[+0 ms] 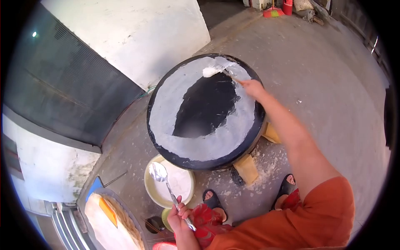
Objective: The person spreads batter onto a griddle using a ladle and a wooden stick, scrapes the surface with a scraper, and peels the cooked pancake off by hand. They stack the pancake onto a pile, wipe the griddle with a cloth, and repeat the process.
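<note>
A large round black griddle [206, 104] carries a ring of thin whitish batter, with bare black surface in the middle. At its far right side my right hand [253, 89] is closed round the handle of a spreader [233, 78], whose end touches a white lump of batter [210, 71]. My left hand [180, 213] grips a metal ladle [168, 187] by its handle. The ladle's bowl, coated white, is over a round basin [191, 192] of white batter, beside the griddle's near left edge.
A stack of thin flatbreads [106, 221] with an orange scraper [108, 211] lies at lower left. Yellowish blocks [246, 168] sit by the griddle's near edge. A white wall [133, 33] stands behind; a broom [273, 12] and a red container [287, 7] are farther back.
</note>
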{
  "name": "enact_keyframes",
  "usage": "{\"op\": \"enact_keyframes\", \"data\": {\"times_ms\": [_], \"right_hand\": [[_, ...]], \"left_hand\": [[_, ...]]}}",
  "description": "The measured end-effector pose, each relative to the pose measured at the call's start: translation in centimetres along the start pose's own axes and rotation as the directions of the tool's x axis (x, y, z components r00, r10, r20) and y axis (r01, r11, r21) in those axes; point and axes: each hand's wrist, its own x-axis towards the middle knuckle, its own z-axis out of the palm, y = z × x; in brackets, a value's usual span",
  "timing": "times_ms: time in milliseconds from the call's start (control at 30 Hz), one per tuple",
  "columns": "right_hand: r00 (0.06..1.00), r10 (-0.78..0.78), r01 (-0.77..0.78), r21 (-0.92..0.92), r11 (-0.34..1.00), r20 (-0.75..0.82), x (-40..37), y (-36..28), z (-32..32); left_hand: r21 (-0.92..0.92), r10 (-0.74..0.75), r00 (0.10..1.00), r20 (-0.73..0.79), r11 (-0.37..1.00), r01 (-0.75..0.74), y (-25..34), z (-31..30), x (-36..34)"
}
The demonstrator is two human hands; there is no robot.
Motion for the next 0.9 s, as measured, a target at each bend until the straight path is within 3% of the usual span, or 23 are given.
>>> {"op": "enact_keyframes", "data": {"times_ms": [33,167,233,267,333,367,433,500,533,600,633,700,767,833,900], "right_hand": [[0.993,-0.122,0.120,-0.126,0.985,-0.004,-0.7,-0.5,0.8],[0.984,-0.087,0.122,-0.233,0.965,0.156,-5.3,-4.7,0.0],[1.000,-0.007,0.002,-0.251,0.968,-0.018,-7.7,-5.6,-2.7],[1.000,-0.010,0.004,-0.256,0.967,-0.022,-7.6,-4.0,-3.6],[0.953,0.161,-0.211,-0.180,0.961,-0.258,-6.6,0.2,-4.0],[0.952,0.160,-0.211,-0.180,0.961,-0.259,-6.5,0.7,-2.8],[0.984,0.082,-0.096,-0.083,0.992,-0.160,-6.9,0.9,-0.4],[1.000,0.017,-0.013,-0.188,0.982,0.021,-6.9,-1.2,3.0],[0.999,0.012,-0.007,-0.187,0.982,0.029,-7.4,-3.0,3.6],[0.970,0.023,0.001,-0.099,0.995,0.243,-8.4,-5.9,3.9],[0.968,0.015,0.010,-0.097,0.995,0.252,-8.5,-6.6,3.9],[0.994,0.103,-0.106,-0.132,0.986,-0.028,-8.2,-7.5,3.9],[0.997,0.076,-0.075,-0.147,0.986,0.003,-7.4,-5.8,5.7],[0.988,-0.073,0.109,-0.276,0.955,0.137,-9.0,-7.0,5.8],[0.979,-0.045,0.096,-0.251,0.963,0.200,-10.9,-8.1,3.0]], "left_hand": [[0.011,-0.002,1.000,0.007,1.000,0.001,0.1,-0.1,-0.1],[-0.005,-0.025,0.998,0.053,1.000,0.026,0.6,-0.5,-0.3],[-0.006,-0.035,0.998,0.057,0.999,0.035,0.9,-0.7,-0.6],[-0.005,-0.038,0.998,0.056,0.999,0.039,1.0,-0.8,-0.7],[-0.007,-0.040,0.998,0.055,0.999,0.040,1.2,-1.2,-1.0],[0.021,-0.023,0.998,0.059,1.000,0.022,1.3,-1.4,-1.0],[0.039,-0.006,0.998,0.065,0.999,0.003,1.2,-1.6,-0.9],[0.029,-0.014,0.997,0.070,0.999,0.012,1.3,-1.2,-1.2],[0.019,-0.010,0.998,0.060,1.000,0.009,1.3,-1.1,-1.2],[0.034,-0.002,0.998,0.057,0.999,0.000,1.4,-1.0,-1.4],[0.048,0.001,0.998,0.057,0.999,-0.003,1.5,-1.2,-1.5],[0.058,0.011,0.998,0.058,0.998,-0.014,1.7,-1.6,-1.4],[0.074,0.012,0.997,0.074,0.997,-0.018,1.6,-1.8,-1.6],[0.059,0.008,0.997,0.075,0.998,-0.013,1.7,-2.0,-1.6],[0.061,0.011,0.998,0.069,0.998,-0.016,1.7,-1.9,-1.7]]}}
